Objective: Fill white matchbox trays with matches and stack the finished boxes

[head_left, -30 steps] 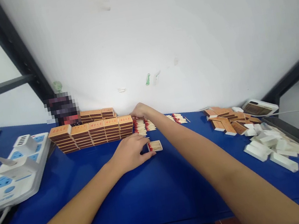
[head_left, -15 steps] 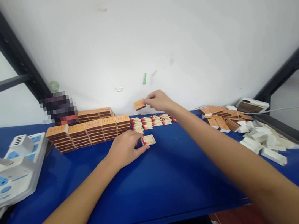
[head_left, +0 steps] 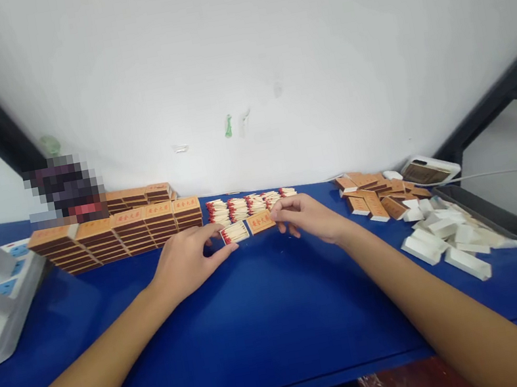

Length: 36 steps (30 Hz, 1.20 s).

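From where I sit, my left hand (head_left: pixel 190 259) is narrowed at the fingertips, thumb and forefinger gripping the left end of a small tray (head_left: pixel 236 232) packed with matches, red heads toward that hand. My right hand (head_left: pixel 307 217) is pinched on the right end of an orange matchbox cover (head_left: pixel 260 222), printed side up. I have the cover and the tray nearly in line, end to end, over the middle of the blue table (head_left: pixel 262 326); whether their facing ends touch, I cannot tell.

Just behind them I see a row of loose matches (head_left: pixel 237 208) in small heaps, most of the red heads pointing left. Left of the heaps stands a long stack of matchboxes (head_left: pixel 130 233), several layers high, and a shorter stack (head_left: pixel 136 195) shows behind it, near the white wall (head_left: pixel 213 48). At the far left I have a white power strip (head_left: pixel 5 291) with plugs in it.

Over to the right, well apart from my right hand, lies a jumbled pile of orange covers (head_left: pixel 373 195), white showing at some of the ends. White card pieces (head_left: pixel 468 262) are heaped in front of it, beside a dark shallow bin (head_left: pixel 489 209), and a white cable (head_left: pixel 510 174) runs behind the bin
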{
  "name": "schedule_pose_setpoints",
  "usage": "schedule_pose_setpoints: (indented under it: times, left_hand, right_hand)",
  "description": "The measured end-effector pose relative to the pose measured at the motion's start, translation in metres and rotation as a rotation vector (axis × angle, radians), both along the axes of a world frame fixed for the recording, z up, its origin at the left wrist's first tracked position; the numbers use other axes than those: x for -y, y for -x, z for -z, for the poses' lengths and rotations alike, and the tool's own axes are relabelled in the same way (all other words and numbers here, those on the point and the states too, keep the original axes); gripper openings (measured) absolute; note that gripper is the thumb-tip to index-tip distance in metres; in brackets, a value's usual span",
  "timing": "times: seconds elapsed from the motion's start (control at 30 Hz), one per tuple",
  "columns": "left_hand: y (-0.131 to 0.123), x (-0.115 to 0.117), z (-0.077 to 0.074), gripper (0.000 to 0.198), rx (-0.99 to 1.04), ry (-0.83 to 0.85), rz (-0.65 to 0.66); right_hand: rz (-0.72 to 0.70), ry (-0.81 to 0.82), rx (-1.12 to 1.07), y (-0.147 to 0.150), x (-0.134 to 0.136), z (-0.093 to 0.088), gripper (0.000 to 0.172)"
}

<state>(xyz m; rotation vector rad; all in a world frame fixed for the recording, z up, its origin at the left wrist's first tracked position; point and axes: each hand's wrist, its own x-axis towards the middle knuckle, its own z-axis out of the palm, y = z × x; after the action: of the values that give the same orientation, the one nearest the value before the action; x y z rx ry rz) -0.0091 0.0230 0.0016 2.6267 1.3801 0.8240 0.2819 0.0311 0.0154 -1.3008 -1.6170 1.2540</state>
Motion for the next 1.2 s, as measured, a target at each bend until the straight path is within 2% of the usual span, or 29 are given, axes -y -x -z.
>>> schedule_pose_setpoints:
  times: [0.67,1.0,1.2]
  left_hand:
    - [0.002,-0.002,0.004,0.043,0.03,-0.018,0.064]
    - [0.003,-0.004,0.002,0.043,0.09,-0.038,0.053]
    - [0.003,-0.003,0.001,0.045,0.082,-0.051,0.081]
  right_hand:
    - [0.081,0.047,-0.15,0.012,0.01,0.005,0.041]
    - [0.006,0.001,-0.09,0.005,0.011,0.003,0.044]
    - [-0.084,-0.005,-0.007,-0.003,0.01,0.002,0.037]
